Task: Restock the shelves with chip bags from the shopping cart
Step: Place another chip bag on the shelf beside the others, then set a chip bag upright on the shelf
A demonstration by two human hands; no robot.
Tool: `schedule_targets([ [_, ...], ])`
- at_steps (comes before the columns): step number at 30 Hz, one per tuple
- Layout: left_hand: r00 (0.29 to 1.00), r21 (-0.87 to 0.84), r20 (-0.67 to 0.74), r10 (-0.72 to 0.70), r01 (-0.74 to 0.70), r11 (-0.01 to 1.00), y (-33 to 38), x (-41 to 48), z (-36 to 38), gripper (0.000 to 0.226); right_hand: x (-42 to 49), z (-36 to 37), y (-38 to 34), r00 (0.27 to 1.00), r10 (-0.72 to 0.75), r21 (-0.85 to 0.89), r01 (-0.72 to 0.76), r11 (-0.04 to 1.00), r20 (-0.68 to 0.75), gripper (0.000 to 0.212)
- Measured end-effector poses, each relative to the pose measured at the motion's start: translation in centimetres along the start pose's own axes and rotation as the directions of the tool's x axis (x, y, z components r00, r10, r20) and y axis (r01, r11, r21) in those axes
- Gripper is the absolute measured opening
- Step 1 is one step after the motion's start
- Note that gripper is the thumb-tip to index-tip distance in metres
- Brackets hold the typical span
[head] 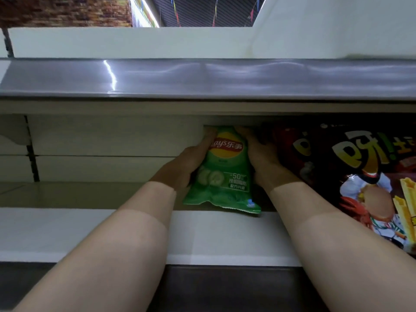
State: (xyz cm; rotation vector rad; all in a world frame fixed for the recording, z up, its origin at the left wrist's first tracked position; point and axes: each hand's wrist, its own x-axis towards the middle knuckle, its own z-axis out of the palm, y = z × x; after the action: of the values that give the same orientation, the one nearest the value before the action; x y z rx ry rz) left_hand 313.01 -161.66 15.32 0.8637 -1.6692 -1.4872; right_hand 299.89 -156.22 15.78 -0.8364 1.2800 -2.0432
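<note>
Two hands clasp one green chip bag (225,172) standing on a white shelf (67,233).
The shelf runs wide under the green chip bag, whose bottom seam sits at the front lip; a grey metal ledge (202,77) spans above the bag. Just right of the bag leans a large dark snack bag (360,176). The left hand (186,163) grips the bag's left side and the right hand (263,158) its right side, fingers curled round.
</note>
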Motion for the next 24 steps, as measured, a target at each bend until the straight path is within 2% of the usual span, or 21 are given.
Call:
schedule_targets([
  [2,0.978,0.007,0.186,-0.096,0.096,0.995,-0.1,-1.1,-0.4,0.072,0.2,-0.6,-0.1,0.999,0.000,-0.034,-0.002,0.999,-0.036,0.075],
  [3,0.968,0.045,0.214,-0.133,0.126,0.991,-0.3,-1.2,-0.5,0.073,0.8,-0.9,0.1,0.999,0.010,-0.054,-0.012,0.998,-0.045,0.069],
  [4,0.970,0.061,0.196,-0.144,0.135,0.989,-0.5,-1.1,-0.5,0.075,1.0,-1.3,0.1,0.998,0.023,-0.090,-0.027,0.996,-0.052,0.069],
  [6,0.992,-0.007,0.103,-0.079,0.080,0.997,-0.8,-0.7,-0.2,0.077,0.9,-1.4,0.1,0.998,0.048,-0.178,-0.054,0.982,-0.034,0.069],
  [8,0.999,-0.070,0.043,-0.016,0.020,0.997,-0.9,-0.2,0.3,0.069,0.3,-1.0,0.2,0.995,0.088,-0.206,-0.076,0.976,0.052,0.072],
  [10,1.000,-0.049,0.013,-0.001,0.002,0.999,-1.1,0.0,0.8,0.057,0.1,-0.6,0.6,0.985,0.135,-0.228,-0.108,0.968,0.105,0.076],
  [12,1.000,-0.050,-0.021,0.000,-0.001,0.999,-1.2,0.3,1.1,0.053,0.3,-0.6,1.1,0.984,0.139,-0.247,-0.109,0.963,0.108,0.072],
  [16,1.000,-0.150,-0.002,0.002,-0.002,0.989,-1.3,0.8,2.3,0.075,0.7,-0.7,1.1,0.991,0.108,-0.230,-0.087,0.969,0.082,0.060],
  [19,0.998,-0.177,-0.057,0.033,-0.043,0.983,-1.3,1.3,4.0,0.085,0.8,-1.0,0.8,0.992,0.115,-0.271,-0.097,0.958,0.052,0.055],
  [24,0.964,-0.092,-0.261,0.058,-0.084,0.992,-1.8,2.0,6.0,0.071,0.6,-1.1,0.8,0.993,0.113,-0.366,-0.095,0.926,0.029,0.057],
])
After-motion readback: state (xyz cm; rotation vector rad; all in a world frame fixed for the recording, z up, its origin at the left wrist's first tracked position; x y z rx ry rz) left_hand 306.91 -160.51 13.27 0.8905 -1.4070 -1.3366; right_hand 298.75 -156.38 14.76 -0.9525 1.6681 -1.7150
